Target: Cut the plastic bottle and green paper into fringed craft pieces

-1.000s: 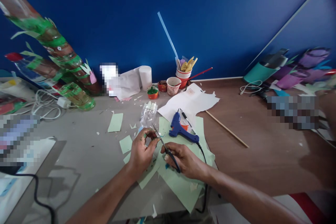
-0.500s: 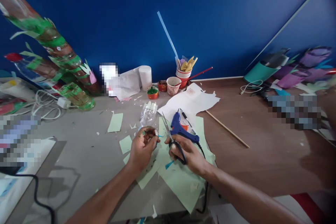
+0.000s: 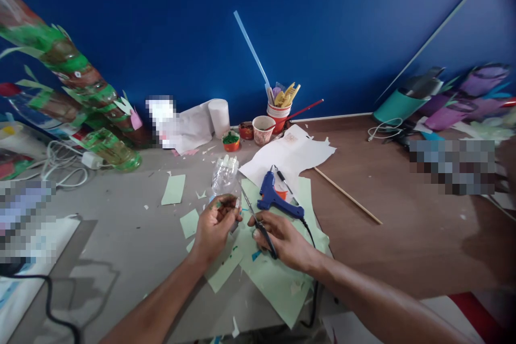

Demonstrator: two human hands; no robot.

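Your right hand (image 3: 284, 239) is curled round the handles of the scissors (image 3: 253, 215), which slant forward and left from that grip. Just left of the blades, your left hand (image 3: 213, 226) pinches a small pale piece (image 3: 237, 203).

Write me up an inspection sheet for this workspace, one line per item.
Surface: table grey on the left, brown on the right.
Things in use: scissors and a small pale piece, both held; blue glue gun lying on paper.
Clutter: light green sheet, scattered paper scraps, wooden stick.
Hands: left hand pinches the pale piece; right hand holds the scissors.
Cables: black cord from the glue gun; tangled white cable at left.
Surroundings: blue wall behind; green-and-brown bottles at left.
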